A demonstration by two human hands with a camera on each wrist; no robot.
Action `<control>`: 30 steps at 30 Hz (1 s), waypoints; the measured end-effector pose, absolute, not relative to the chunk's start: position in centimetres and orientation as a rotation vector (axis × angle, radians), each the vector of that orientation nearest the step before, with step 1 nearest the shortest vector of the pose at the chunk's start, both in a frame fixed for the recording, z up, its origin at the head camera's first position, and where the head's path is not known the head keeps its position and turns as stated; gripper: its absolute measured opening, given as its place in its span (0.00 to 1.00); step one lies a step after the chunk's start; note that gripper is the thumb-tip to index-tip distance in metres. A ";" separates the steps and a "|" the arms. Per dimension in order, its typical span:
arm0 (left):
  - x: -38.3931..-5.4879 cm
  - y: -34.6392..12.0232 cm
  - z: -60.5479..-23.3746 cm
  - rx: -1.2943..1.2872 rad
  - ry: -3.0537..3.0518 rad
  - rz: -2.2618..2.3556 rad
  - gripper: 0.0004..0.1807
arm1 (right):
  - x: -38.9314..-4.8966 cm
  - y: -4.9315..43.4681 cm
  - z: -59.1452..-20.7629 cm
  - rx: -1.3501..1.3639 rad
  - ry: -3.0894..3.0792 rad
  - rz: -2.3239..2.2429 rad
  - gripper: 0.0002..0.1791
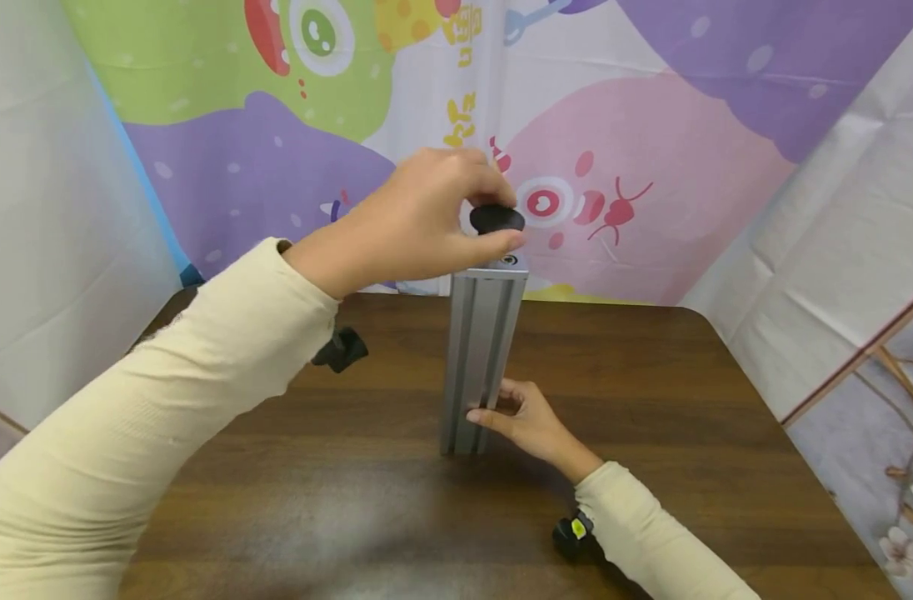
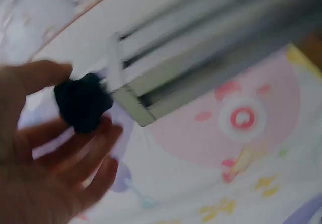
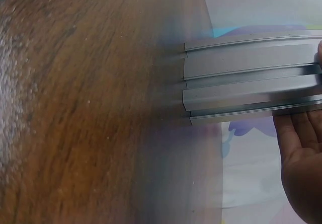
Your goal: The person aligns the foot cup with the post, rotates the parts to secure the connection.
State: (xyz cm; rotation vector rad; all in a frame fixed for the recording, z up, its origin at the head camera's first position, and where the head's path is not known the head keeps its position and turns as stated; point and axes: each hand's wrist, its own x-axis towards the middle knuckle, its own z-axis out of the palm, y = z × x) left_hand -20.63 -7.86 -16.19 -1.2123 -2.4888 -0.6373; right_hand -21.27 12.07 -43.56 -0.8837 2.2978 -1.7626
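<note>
A silver aluminium extrusion (image 1: 477,358) with long grooves stands upright on the wooden table. Over its top end, my left hand (image 1: 422,218) pinches a black lobed knob (image 2: 83,104) between thumb and fingers. The knob sits at the flat end plate (image 2: 133,105), where a round screw hole (image 1: 508,260) shows beside it. Lower down, my right hand (image 1: 535,425) grips the extrusion from the right, thumb on the near face and fingers behind. In the right wrist view the bottom end of the extrusion meets the tabletop.
The brown wooden table (image 1: 336,500) spreads around the extrusion. Behind it hangs a cartoon-printed cloth (image 1: 614,125), with pale cloth walls (image 1: 839,242) at both sides. Black wrist-camera mounts (image 1: 569,537) stick out below both sleeves.
</note>
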 end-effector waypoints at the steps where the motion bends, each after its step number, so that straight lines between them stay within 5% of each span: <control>1: -20.8 -8.2 -16.0 -1.284 -2.524 -0.728 0.13 | -21.3 12.1 -43.5 -0.881 2.306 -1.754 0.12; 11: -21.6 -9.4 -15.5 -1.530 -2.726 -1.284 0.23 | -21.2 12.1 -43.4 -0.851 2.327 -1.716 0.13; 21: -20.9 -8.1 -16.1 -1.030 -2.610 -0.679 0.29 | -21.3 12.1 -43.7 -0.879 2.322 -1.744 0.13; 30: -20.2 -7.3 -16.9 -0.932 -2.455 -0.534 0.28 | -21.3 12.1 -43.9 -0.889 2.321 -1.745 0.12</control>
